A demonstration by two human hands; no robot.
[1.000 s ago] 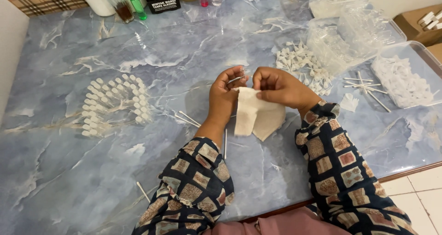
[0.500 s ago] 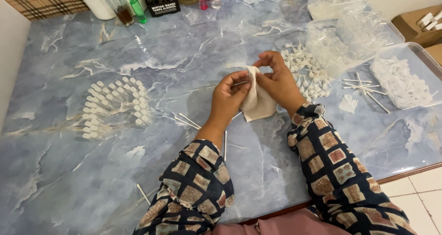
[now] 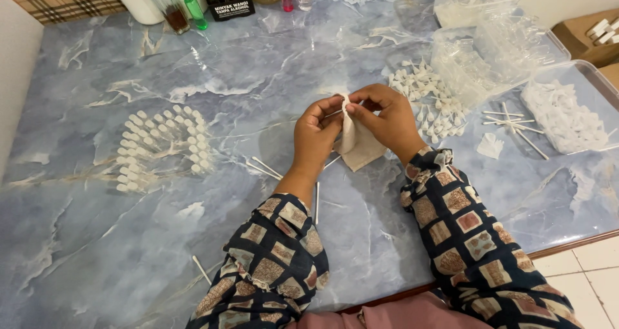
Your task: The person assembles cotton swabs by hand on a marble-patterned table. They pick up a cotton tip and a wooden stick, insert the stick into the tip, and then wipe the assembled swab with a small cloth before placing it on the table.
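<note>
My left hand (image 3: 315, 137) and my right hand (image 3: 385, 117) meet above the middle of the blue marbled table (image 3: 245, 77). Together they pinch the top of a small beige cloth (image 3: 356, 143), which hangs down between them. A thin white stick (image 3: 333, 113) pokes out between the left fingers at the cloth's upper edge. Both sleeves are dark with a square pattern.
A fan of small white-capped pieces (image 3: 161, 145) lies at the left. Loose white sticks (image 3: 265, 168) lie near my left wrist. More small white parts (image 3: 425, 100) and clear plastic containers (image 3: 496, 45) stand at the right. Bottles (image 3: 193, 3) line the far edge.
Both hands have lifted and moved a little farther from me. The cloth, earlier spread wider below the hands, is now gathered and pinched at its top.
</note>
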